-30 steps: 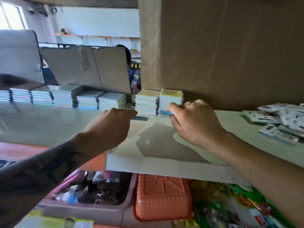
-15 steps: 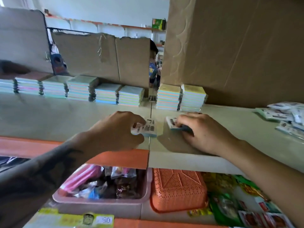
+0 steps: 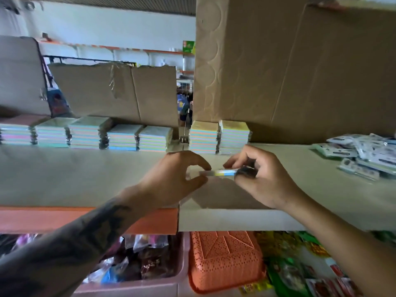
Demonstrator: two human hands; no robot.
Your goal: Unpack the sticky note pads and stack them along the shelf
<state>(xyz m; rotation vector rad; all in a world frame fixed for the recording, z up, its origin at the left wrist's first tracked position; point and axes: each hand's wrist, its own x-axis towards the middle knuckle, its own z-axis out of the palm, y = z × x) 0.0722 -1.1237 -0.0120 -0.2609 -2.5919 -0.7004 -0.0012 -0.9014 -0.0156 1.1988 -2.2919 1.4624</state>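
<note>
pinching a thin sticky note pad at both ends, we hold it just above the shelf: left hand fingers on its left end, right hand fingers curled round its right end. stacked pads line the back.

A pale, daylit white back wall carries a long orange wall ledge under a ribbed ceiling. Nearer, tall brown corrugated cardboard sheets and a torn taped cardboard panel stand behind the beige shelf board, whose front edge is orange at left.
</note>
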